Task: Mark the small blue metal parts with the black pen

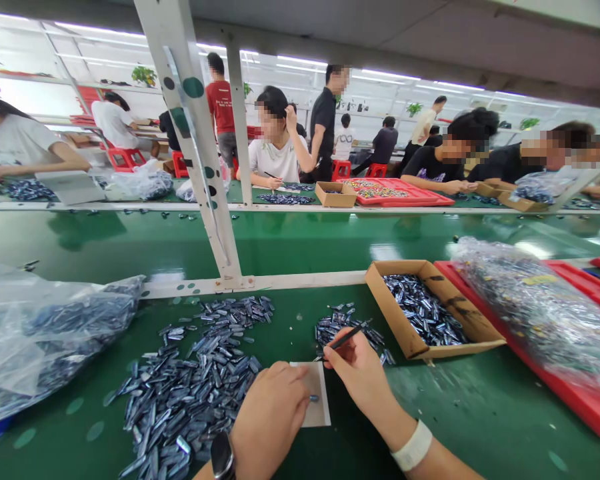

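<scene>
My left hand (273,413) rests over the left part of a small white card (320,410), its fingers bent and close together on it. A small blue-grey piece (313,398) lies on the card beside my left thumb. In my right hand (363,377) are slim black tweezers (347,337), pinched between thumb and fingers, with the tip near the card's top edge. Just beyond that hand is a small pile of dark blue, shiny pieces (337,320). A larger heap of such pieces (195,387) spreads left of my left hand.
A cardboard box (480,337) holds more pieces at the right. Beside it, a filled plastic bag (535,307) lies on a red tray (575,407). Another bag (55,333) lies at the left. A white post (200,147) stands before the green belt (300,237); people sit opposite.
</scene>
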### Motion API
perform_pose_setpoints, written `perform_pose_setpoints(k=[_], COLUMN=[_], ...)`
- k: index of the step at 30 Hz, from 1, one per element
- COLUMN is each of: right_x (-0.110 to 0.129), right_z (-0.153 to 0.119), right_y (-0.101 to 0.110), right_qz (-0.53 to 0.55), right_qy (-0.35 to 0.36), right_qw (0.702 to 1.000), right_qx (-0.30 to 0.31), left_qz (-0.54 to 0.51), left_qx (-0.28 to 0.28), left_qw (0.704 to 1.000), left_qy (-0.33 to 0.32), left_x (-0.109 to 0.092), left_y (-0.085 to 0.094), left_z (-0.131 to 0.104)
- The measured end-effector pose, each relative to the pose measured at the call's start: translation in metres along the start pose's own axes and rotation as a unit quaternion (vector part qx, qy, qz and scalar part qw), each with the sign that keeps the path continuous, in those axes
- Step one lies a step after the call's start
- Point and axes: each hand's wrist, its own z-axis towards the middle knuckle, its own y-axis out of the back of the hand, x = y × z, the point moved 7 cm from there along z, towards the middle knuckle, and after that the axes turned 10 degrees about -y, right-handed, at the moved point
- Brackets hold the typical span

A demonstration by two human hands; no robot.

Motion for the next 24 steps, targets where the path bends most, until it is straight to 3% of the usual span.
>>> perform_pose_setpoints(k=[8, 19, 24], right_x=[-0.006, -0.008, -0.011], right_z=[-0.002, 0.0, 0.0], right_y=[0.003, 0.006, 0.002], right_qz=[-0.037, 0.009, -0.043], right_qy=[0.0, -0.021, -0.017], right_qw=[0.999, 0.999, 0.999], right_qx=[-0.029, -0.025, -0.001], left_qz=[0.011, 0.018, 0.028], left_qx=[0.012, 0.054, 0.058], left_qw=[1.0, 0.998, 0.998], left_qy=[0.017, 0.036, 0.029], left_x=[0.0, 0.002, 0.0], left_y=[-0.004, -0.009, -0.008], left_z=[0.006, 0.011, 0.012])
